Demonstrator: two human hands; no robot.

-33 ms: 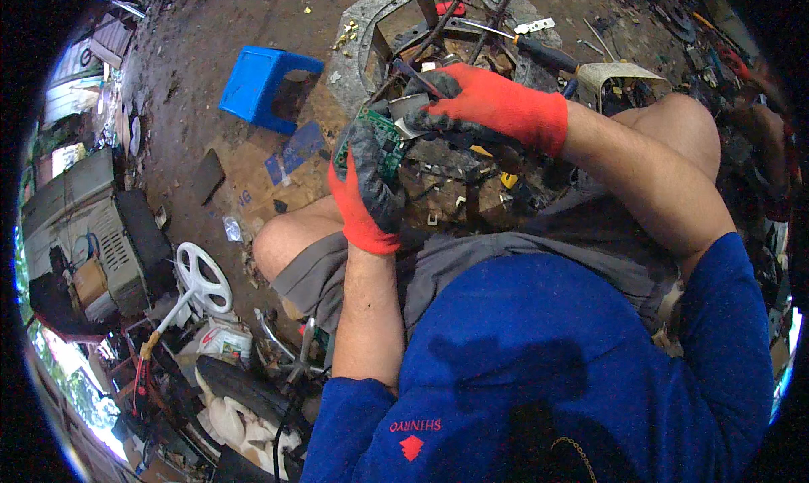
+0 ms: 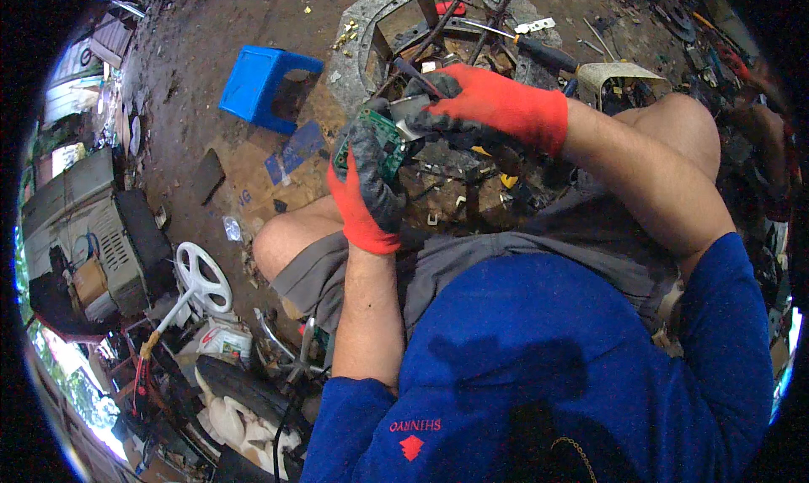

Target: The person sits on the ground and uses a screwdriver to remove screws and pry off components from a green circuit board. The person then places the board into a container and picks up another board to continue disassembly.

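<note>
Green, flat circuit board dotted with small parts (image 2: 386,129): in front of the person, above the lap, in the left hand.
Left hand, in a dark grey glove with a red-orange cuff (image 2: 367,184): fingers closed on the board, covering much of its left and lower part.
Right hand, in a matching red-orange and dark grey glove (image 2: 476,104): fingers bent around a silver-grey, flat metal piece (image 2: 410,112), apparently pinching it.
Board to metal piece: the piece lies just right of the board's upper part, in the narrow space between the gloves; whether they touch or are joined cannot be told.
Board's lie: the visible upper edge slants down to the right; the glove hides too much to settle the long axis.
Nearer hand: the left for the board, the right for the metal piece.
Dark, slender rod (image 2: 416,77): slants across the right fingertips; whether they grip it is unclear.
Grey, angular ring-shaped block (image 2: 352,57): beyond both hands.
</note>
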